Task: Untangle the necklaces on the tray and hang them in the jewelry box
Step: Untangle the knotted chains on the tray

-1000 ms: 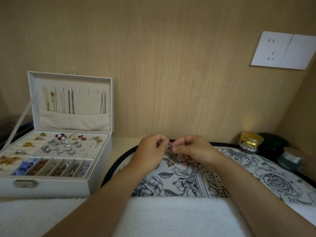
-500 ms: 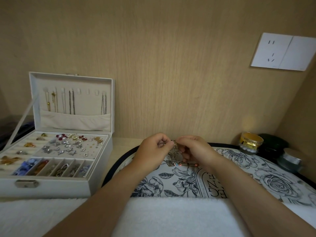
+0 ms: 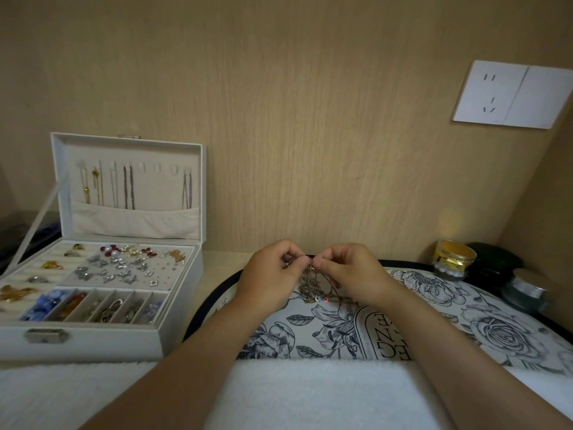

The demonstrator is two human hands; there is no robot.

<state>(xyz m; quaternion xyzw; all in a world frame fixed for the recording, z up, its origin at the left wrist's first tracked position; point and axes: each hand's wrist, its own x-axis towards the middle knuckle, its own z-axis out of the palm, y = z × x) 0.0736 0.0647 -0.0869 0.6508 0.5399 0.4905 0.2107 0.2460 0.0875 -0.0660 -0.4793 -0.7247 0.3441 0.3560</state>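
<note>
Head view: left hand and right hand meet over the floral tray's far part. Each grip pinches the tangled necklaces, which dangle onto the tray. The open jewelry box stands left on the worktop.

Necklace tangle partly hidden by fingers; links indistinct

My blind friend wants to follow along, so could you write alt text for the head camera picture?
A person's left hand and right hand pinch a tangled clump of thin beaded necklaces over a round black-rimmed tray printed with flowers. To the left, an open white jewelry box has chains hanging in its lid.
</note>
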